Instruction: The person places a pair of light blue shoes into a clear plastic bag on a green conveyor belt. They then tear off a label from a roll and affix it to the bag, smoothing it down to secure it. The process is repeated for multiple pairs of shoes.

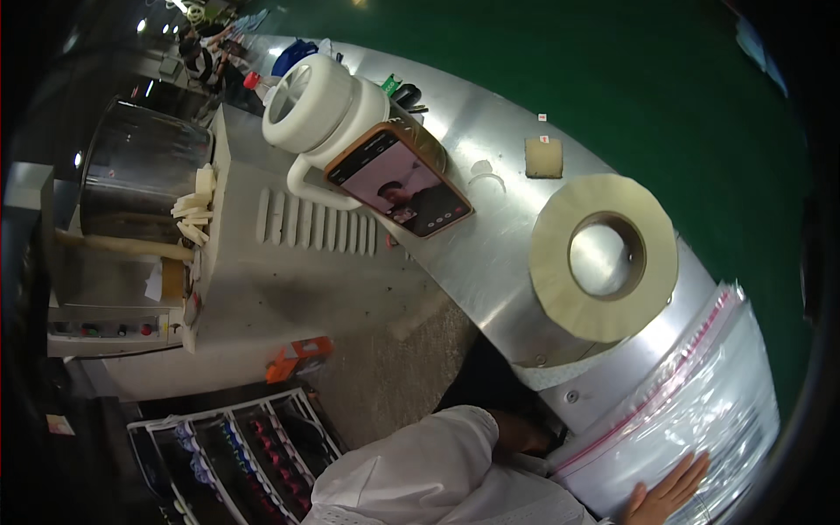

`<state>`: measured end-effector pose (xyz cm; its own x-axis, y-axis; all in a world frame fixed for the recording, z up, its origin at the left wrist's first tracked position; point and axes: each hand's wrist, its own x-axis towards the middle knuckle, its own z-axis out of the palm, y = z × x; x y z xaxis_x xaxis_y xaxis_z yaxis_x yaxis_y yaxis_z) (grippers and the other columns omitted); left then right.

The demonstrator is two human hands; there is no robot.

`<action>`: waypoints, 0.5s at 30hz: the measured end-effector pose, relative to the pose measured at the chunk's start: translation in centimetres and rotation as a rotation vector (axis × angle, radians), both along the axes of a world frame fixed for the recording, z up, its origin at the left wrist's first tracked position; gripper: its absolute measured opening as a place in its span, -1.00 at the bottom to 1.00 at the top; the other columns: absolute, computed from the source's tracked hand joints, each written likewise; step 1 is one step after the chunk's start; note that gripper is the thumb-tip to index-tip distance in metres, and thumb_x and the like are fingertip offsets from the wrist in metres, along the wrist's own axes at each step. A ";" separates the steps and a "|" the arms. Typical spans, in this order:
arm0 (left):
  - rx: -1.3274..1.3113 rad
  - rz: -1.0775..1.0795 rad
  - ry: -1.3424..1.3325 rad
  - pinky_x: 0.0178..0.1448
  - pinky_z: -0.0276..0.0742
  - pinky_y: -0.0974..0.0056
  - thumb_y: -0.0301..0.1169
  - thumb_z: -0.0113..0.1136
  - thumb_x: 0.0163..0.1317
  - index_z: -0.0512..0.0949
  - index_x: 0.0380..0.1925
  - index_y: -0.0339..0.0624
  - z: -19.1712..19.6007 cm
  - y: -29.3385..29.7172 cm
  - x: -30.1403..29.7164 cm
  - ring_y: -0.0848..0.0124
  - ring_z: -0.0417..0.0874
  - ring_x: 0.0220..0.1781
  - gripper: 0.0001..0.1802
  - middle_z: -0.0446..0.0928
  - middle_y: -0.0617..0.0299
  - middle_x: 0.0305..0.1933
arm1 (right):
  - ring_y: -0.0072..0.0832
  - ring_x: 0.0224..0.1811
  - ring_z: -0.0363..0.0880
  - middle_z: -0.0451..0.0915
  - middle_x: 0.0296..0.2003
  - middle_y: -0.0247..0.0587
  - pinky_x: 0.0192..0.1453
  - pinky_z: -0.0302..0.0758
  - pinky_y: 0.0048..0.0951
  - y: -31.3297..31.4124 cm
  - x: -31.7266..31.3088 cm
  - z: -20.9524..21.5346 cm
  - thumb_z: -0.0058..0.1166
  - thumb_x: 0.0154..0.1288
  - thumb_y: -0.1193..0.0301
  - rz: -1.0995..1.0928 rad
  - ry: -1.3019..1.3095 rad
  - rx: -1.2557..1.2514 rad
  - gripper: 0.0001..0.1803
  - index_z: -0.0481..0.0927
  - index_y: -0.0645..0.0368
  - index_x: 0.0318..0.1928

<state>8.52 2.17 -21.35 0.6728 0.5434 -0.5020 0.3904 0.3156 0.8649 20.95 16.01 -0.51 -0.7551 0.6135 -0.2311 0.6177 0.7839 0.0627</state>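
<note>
A: In the head view, how are the hands?
B: The right hand (669,492) lies at the lower edge, flat upon a stack of clear plastic bags (678,411). Its fingers are extended, with the thumb apart, and I see nothing pinched. The left hand is not visible, so its state I cannot tell.
A: And where exactly are the bags?
B: At the lower right, on the near end of the metal table (494,262), their pinkish-red closing strips toward the left. A large cream tape roll (560,289) lies just beyond them.
A: What could go wrong from here?
B: In my judgement, the bags could slide over one another, because such film looks slippery. The stack seems to reach the table's outer edge, so a sideways push might send some of them down. Also, the phone (407,184) leans on the white jug (341,105); a knock to the table could make it slip.
A: What is difficult to make out?
B: Beyond the white sleeve (402,464), the left forearm is dark and goes out of sight near the bags. The right wrist is cut off by the lower edge. Glare on the film prevents me from counting the bags.
</note>
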 end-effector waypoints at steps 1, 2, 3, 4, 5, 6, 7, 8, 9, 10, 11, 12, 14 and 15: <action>-0.005 0.011 -0.008 0.06 0.44 0.02 -0.21 0.07 0.15 0.42 0.00 -0.39 0.4 0.2 -0.1 -0.04 0.56 -0.04 -0.49 0.53 -0.22 -0.10 | 0.24 0.41 -0.16 -0.13 0.38 0.28 0.33 -0.08 0.26 0.1 -0.1 0.3 -0.42 0.25 -0.30 0.011 -0.022 0.019 -0.02 -0.10 0.24 0.40; -0.013 0.026 -0.019 0.07 0.44 0.02 -0.21 0.07 0.15 0.42 0.00 -0.39 0.8 0.5 -0.2 -0.04 0.56 -0.04 -0.49 0.52 -0.22 -0.09 | 0.25 0.40 -0.15 -0.12 0.38 0.29 0.33 -0.06 0.25 0.1 -0.3 0.4 -0.42 0.26 -0.28 0.021 -0.044 0.038 -0.03 -0.09 0.23 0.40; -0.021 0.028 -0.028 0.07 0.44 0.02 -0.22 0.07 0.15 0.41 0.00 -0.39 1.3 0.7 -0.3 -0.04 0.56 -0.04 -0.49 0.52 -0.22 -0.09 | 0.27 0.40 -0.14 -0.11 0.37 0.29 0.33 -0.05 0.24 0.1 -0.4 0.5 -0.41 0.26 -0.27 0.021 -0.067 0.059 -0.05 -0.09 0.23 0.40; -0.026 0.031 -0.033 0.07 0.44 0.02 -0.22 0.07 0.15 0.41 0.01 -0.39 1.7 0.8 -0.5 -0.04 0.56 -0.04 -0.49 0.52 -0.22 -0.09 | 0.27 0.39 -0.10 -0.09 0.37 0.29 0.32 -0.03 0.25 0.1 -0.6 0.3 -0.41 0.26 -0.26 0.036 -0.058 0.087 -0.05 -0.06 0.24 0.39; -0.033 0.033 -0.038 0.07 0.44 0.02 -0.22 0.07 0.15 0.41 0.01 -0.39 2.0 1.0 -0.8 -0.04 0.56 -0.04 -0.49 0.52 -0.22 -0.08 | 0.26 0.39 -0.09 -0.08 0.36 0.29 0.32 -0.02 0.24 0.2 -0.7 0.3 -0.41 0.26 -0.27 0.036 -0.084 0.091 -0.05 -0.05 0.25 0.39; -0.032 0.033 -0.039 0.07 0.43 0.03 -0.22 0.07 0.15 0.41 0.01 -0.39 2.2 1.1 -1.0 -0.04 0.56 -0.03 -0.49 0.52 -0.22 -0.08 | 0.25 0.39 -0.08 -0.08 0.36 0.29 0.32 -0.02 0.24 0.2 -1.1 0.5 -0.41 0.25 -0.27 0.036 -0.106 0.101 -0.04 -0.05 0.25 0.39; -0.030 0.035 -0.037 0.08 0.43 0.03 -0.22 0.07 0.15 0.40 0.01 -0.39 2.4 1.3 -1.0 -0.04 0.56 -0.03 -0.49 0.52 -0.21 -0.08 | 0.24 0.39 -0.08 -0.07 0.36 0.29 0.32 -0.02 0.24 0.0 -1.3 0.8 -0.41 0.25 -0.27 0.036 -0.126 0.112 -0.04 -0.04 0.25 0.39; -0.032 0.035 -0.037 0.08 0.43 0.03 -0.23 0.07 0.15 0.40 0.02 -0.38 2.5 1.4 -0.9 -0.04 0.56 -0.03 -0.49 0.52 -0.21 -0.07 | 0.21 0.39 -0.05 -0.07 0.36 0.28 0.33 -0.02 0.23 0.1 -1.3 1.0 -0.37 0.25 -0.26 0.049 -0.133 0.117 -0.05 -0.04 0.23 0.39; -0.022 0.028 -0.026 0.08 0.43 0.03 -0.23 0.07 0.15 0.40 0.02 -0.38 2.5 1.6 -1.0 -0.04 0.55 -0.03 -0.49 0.52 -0.21 -0.07 | 0.21 0.39 -0.06 -0.08 0.37 0.28 0.32 -0.02 0.25 0.1 -1.3 0.8 -0.36 0.25 -0.25 0.038 -0.115 0.099 -0.06 -0.05 0.22 0.39; -0.017 0.021 -0.011 0.08 0.43 0.03 -0.23 0.07 0.15 0.40 0.02 -0.38 2.3 1.8 -0.9 -0.04 0.55 -0.02 -0.49 0.51 -0.21 -0.07 | 0.22 0.39 -0.07 -0.09 0.37 0.28 0.32 -0.03 0.26 0.0 -1.2 0.8 -0.35 0.26 -0.24 0.027 -0.095 0.082 -0.06 -0.06 0.21 0.40; -0.011 0.011 0.000 0.08 0.43 0.03 -0.23 0.07 0.15 0.40 0.03 -0.38 2.1 2.0 -0.4 -0.03 0.55 -0.02 -0.49 0.51 -0.21 -0.06 | 0.23 0.39 -0.08 -0.10 0.37 0.28 0.32 -0.04 0.27 -0.2 -1.0 0.9 -0.33 0.26 -0.23 0.016 -0.074 0.065 -0.07 -0.07 0.20 0.40; -0.003 0.003 0.014 0.08 0.43 0.03 -0.23 0.07 0.15 0.39 0.03 -0.38 1.8 2.3 -0.1 -0.03 0.55 -0.02 -0.49 0.51 -0.21 -0.06 | 0.20 0.38 -0.03 -0.04 0.35 0.28 0.33 0.00 0.22 -0.1 -1.2 0.8 -0.28 0.28 -0.17 0.021 -0.042 0.083 -0.11 -0.02 0.22 0.39; 0.036 -0.046 0.041 0.09 0.43 0.03 -0.24 0.07 0.15 0.39 0.03 -0.38 1.2 2.6 0.7 -0.03 0.55 -0.01 -0.48 0.51 -0.21 -0.05 | 0.14 0.36 0.08 0.08 0.32 0.27 0.34 0.06 0.12 -0.9 -0.9 0.6 -0.17 0.31 -0.05 -0.002 0.020 0.123 -0.20 0.08 0.26 0.36; 0.046 -0.054 0.041 0.09 0.43 0.03 -0.24 0.07 0.15 0.39 0.04 -0.38 1.1 2.2 1.7 -0.03 0.55 -0.01 -0.48 0.51 -0.21 -0.05 | 0.10 0.39 -0.04 0.00 0.35 0.21 0.37 -0.04 0.08 -1.1 -0.6 0.2 -0.25 0.33 -0.03 0.021 0.057 0.124 -0.21 0.02 0.27 0.37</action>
